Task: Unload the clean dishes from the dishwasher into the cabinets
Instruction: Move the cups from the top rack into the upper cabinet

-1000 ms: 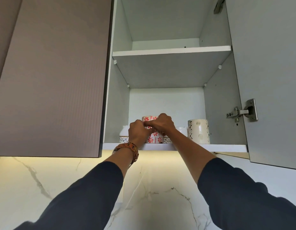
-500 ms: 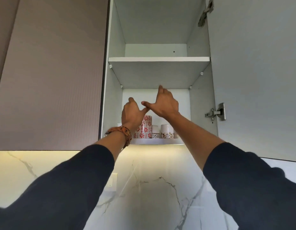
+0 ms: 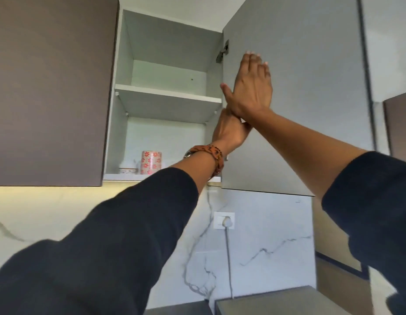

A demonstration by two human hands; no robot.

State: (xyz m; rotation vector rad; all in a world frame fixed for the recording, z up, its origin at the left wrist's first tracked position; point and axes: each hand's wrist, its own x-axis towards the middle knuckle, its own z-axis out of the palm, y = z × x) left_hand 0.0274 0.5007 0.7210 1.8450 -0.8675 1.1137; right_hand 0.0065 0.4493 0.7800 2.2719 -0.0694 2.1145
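Observation:
The open wall cabinet holds a red-flowered mug (image 3: 151, 162) standing upright on its bottom shelf (image 3: 113, 177), with a low white patterned cup (image 3: 128, 170) to its left. My right hand (image 3: 252, 87) lies flat, fingers straight, on the inner face of the grey cabinet door (image 3: 300, 121). My left hand (image 3: 229, 130), with a beaded bracelet at the wrist, sits just below it at the door's hinge-side edge. Its fingertips are hidden under my right wrist. Neither hand holds a dish. My left forearm covers the right part of the bottom shelf.
The upper shelf (image 3: 168, 94) shows nothing on it. A closed brown cabinet door (image 3: 49, 87) hangs to the left. Below are a marble backsplash (image 3: 265, 223), a wall socket (image 3: 224, 220) with a cable, and a grey surface (image 3: 265, 301) at the bottom.
Both hands let go of the red-flowered mug on the shelf, rose, and moved right onto the door. The door has swung partway across the cabinet opening.

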